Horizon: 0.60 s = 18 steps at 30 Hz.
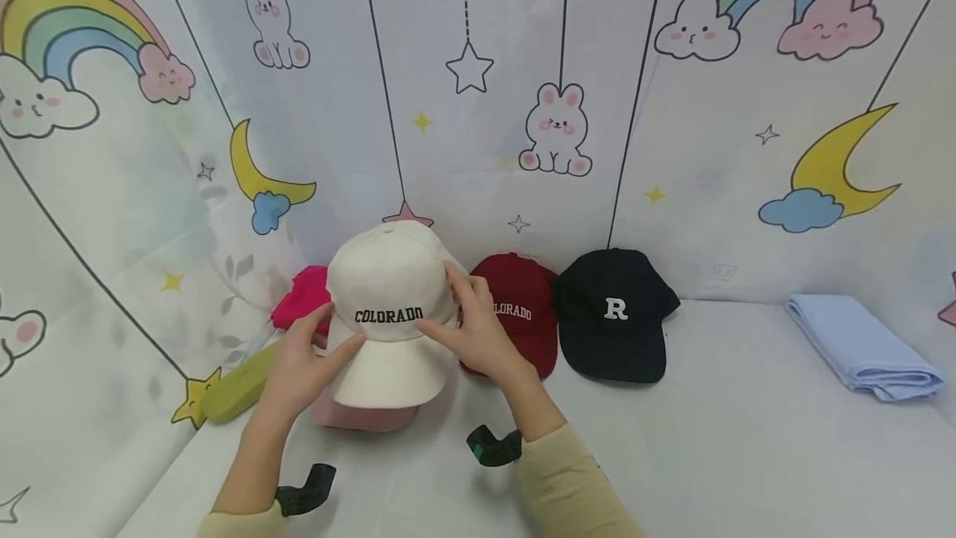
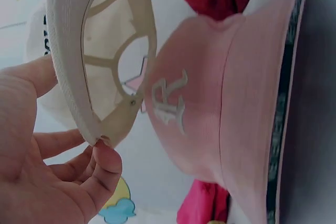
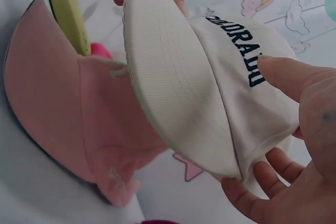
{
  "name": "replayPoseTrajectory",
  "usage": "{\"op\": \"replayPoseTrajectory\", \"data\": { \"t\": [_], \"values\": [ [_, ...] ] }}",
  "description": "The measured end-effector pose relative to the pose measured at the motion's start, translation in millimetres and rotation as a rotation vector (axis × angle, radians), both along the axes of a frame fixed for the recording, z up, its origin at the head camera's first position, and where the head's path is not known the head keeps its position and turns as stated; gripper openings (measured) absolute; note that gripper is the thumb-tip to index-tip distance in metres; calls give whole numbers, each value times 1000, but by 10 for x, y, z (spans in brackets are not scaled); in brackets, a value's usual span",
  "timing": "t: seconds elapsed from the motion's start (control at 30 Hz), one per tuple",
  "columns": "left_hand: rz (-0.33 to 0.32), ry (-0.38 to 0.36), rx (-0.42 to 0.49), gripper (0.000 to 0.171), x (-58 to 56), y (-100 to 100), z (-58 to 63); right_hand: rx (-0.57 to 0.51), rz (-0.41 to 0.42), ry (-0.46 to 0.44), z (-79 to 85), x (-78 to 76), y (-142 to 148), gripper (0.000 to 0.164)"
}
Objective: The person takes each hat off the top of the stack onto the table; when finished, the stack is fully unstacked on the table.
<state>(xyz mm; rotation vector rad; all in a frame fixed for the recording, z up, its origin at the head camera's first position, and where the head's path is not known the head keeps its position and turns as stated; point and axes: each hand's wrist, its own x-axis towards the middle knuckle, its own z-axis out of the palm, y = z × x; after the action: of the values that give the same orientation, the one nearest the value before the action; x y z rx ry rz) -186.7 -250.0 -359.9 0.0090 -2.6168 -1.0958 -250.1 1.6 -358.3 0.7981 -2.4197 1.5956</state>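
Note:
A cream baseball cap [image 1: 390, 276] with COLORADO across its front is held up between both hands. My left hand [image 1: 301, 355] grips its left side, thumb by the brim seam. On the other side my right hand [image 1: 481, 326] holds the crown, thumb beside the last letters. Below and behind it sits a pink cap [image 2: 194, 98] with a white R, mostly covered in the head view. The left wrist view shows the cream cap's open underside [image 2: 107, 51] over the pink cap's crown.
To the right stand a dark red cap [image 1: 515, 347] and a black cap [image 1: 612, 347] with a white R. A bright pink item [image 1: 302, 297] and a yellow-green long object [image 1: 239, 384] lie at left. A folded light blue cloth [image 1: 862, 347] lies far right.

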Motion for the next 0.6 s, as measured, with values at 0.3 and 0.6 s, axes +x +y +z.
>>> {"op": "replayPoseTrajectory", "data": {
  "t": [0.3,0.6],
  "values": [
    [-33,109,46,70,-28,355,-53,31,-38,47,34,-12,319,93],
    [-115,129,70,73,-75,664,-175,99,-67,26,-25,30,676,105]
  ]
}}
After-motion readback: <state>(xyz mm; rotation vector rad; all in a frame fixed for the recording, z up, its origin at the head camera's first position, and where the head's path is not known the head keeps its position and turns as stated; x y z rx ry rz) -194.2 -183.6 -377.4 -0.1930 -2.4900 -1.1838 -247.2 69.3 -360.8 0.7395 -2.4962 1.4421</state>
